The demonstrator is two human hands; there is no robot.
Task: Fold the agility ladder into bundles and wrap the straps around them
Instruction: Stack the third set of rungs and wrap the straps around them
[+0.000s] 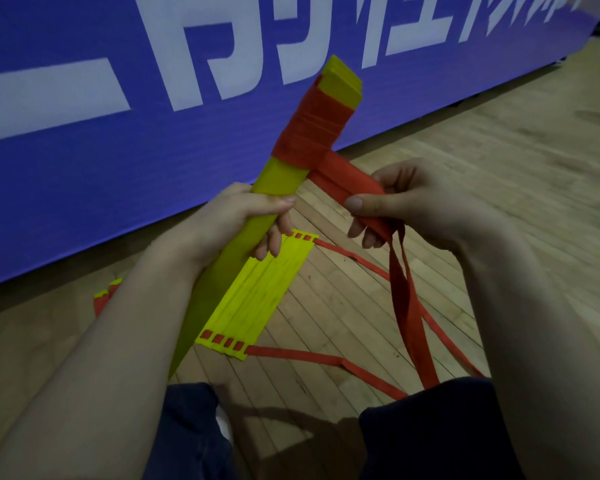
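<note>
Left hand closed around mid-length of yellow rung bundle, held tilted above the floor. Right hand pinches red strap, part-wound near bundle's top. Second bundle lies flat below. Rungs look stiff, light; strap limp, likely slackens, so grip it close to the wrap

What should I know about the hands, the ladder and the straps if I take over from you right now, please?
Left hand: shut around the held bundle of yellow rungs, tilted up toward the blue banner.
Right hand: pinching the red strap, which runs to the wrapped band near the bundle's top.
Done: several turns wound on.
Left: the loose strap tail hanging to the floor, and the second stack of rungs lying unwrapped on the wooden floor.
</note>
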